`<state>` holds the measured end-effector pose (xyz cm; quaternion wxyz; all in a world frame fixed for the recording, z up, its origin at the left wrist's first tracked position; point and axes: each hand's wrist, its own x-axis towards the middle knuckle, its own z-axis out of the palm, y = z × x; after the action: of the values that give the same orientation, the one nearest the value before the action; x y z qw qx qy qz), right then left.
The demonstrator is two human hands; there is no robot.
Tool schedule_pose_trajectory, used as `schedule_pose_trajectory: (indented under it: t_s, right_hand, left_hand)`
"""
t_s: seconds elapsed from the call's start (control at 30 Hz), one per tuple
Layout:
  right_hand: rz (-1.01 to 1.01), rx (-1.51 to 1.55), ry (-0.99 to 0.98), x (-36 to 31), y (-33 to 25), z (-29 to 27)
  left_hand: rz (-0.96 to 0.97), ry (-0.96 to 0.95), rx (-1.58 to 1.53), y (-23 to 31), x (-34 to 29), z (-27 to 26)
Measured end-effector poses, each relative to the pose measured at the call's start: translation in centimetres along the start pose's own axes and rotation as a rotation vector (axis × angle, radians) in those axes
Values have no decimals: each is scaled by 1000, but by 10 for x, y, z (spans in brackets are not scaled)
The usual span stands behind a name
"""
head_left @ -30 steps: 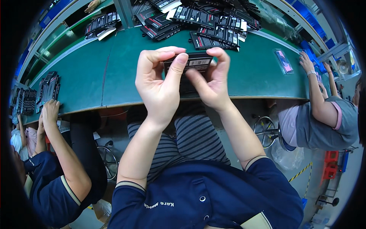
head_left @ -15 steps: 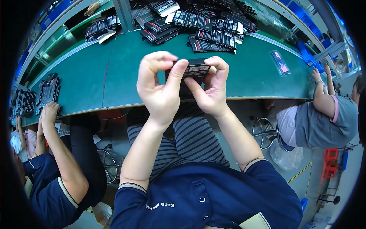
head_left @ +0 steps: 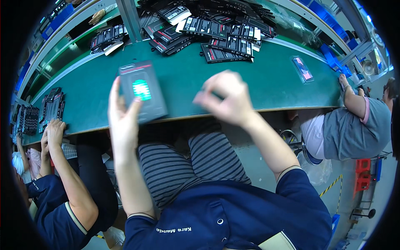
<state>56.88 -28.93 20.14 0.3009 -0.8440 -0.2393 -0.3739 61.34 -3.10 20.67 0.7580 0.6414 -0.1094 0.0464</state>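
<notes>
In the head view, the left hand (head_left: 124, 118) is clamped on a flat, dark grey rectangular box with a bright green-and-white patch (head_left: 155, 93), thumb on its broad face and fingers along its left edge. The box shows in front of the near part of the green-topped worktable (head_left: 187, 79), left of centre. The right hand (head_left: 227, 98), blurred, is curled and well apart from the box; whether its thumb and fingertips meet cannot be told. Half a second ago both hands gripped the box together, mid-table; now the right has let go, and the box has moved left with its broad face turned up.
</notes>
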Motion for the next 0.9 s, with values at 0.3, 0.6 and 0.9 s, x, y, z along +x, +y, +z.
schedule_pose_trajectory:
  t_s: [0.3,0.6,0.9]
  right_hand:
    - [845,-228,18,-18,134,-71]
    - [518,-10,-229,-35,95,-108]
    - [1007,-1061,-234,-103,266,-238]
  left_hand:
    - [459,156,1234,-16,36,-44]
    - [692,-531,1097,-29,-3,83]
    - [871,-638,1107,-78,56,190]
